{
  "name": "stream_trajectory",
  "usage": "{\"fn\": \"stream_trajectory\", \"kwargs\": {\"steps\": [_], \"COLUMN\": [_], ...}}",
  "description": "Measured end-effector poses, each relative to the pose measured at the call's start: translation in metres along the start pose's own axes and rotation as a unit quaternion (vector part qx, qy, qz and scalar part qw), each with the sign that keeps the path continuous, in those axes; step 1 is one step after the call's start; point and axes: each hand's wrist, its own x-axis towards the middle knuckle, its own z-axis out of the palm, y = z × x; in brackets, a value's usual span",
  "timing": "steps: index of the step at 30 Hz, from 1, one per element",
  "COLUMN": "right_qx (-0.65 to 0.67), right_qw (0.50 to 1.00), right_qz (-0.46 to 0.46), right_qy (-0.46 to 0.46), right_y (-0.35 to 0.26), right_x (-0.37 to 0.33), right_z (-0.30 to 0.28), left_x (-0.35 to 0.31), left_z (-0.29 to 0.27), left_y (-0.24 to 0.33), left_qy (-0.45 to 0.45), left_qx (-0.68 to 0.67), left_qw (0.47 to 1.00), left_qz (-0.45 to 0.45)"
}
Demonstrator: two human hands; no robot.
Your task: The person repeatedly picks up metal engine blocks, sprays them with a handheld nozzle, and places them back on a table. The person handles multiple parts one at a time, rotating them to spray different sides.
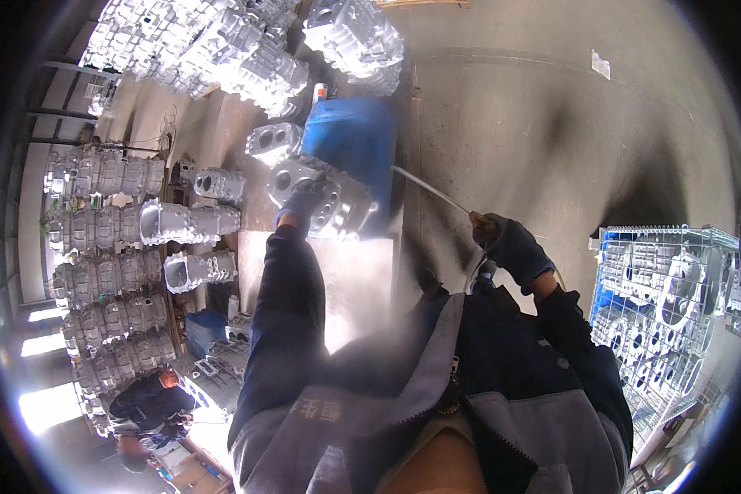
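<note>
My left hand point(300, 202), in a dark glove, rests on a silver cast-metal housing point(337, 202) with round bores and grips its near edge. The housing sits at the far end of a shiny metal worktop point(358, 276). My right hand point(510, 245), also gloved, is closed around the handle of a thin metal rod point(432, 189). The rod slants up and left, and its tip ends close to the housing's right side. A second, smaller housing point(273, 142) lies just beyond the first one, next to a blue bin point(350, 132).
Stacks of similar grey castings point(107, 247) fill the left side, and more are piled at the top point(222, 45). A wire cage point(667, 305) holding castings stands at the right. Another person point(148, 403) crouches at the lower left. Bare concrete floor point(552, 123) lies beyond.
</note>
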Motion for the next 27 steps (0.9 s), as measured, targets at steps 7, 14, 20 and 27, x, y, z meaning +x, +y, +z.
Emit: {"fn": "stream_trajectory", "kwargs": {"steps": [7,14,20,27], "right_qx": [-0.099,0.289,0.208,0.268], "right_qw": [0.986,0.923,0.952,0.921], "right_qz": [0.130,0.238,0.221,0.270], "right_qy": [0.021,-0.085,-0.027,-0.081], "right_y": [0.003,0.031,0.049,0.029], "right_x": [0.016,0.060,0.069,0.071], "right_z": [0.007,0.045,0.061,0.070], "left_x": [-0.026,-0.004,-0.006,-0.001], "left_z": [0.000,0.029,0.027,0.033], "left_y": [0.001,0.017,0.019,0.005], "left_qy": [0.025,0.067,0.049,0.067], "left_qx": [-0.005,0.196,0.154,0.093], "left_qw": [1.000,0.970,0.974,0.979], "left_qz": [-0.002,-0.130,-0.159,-0.168]}}
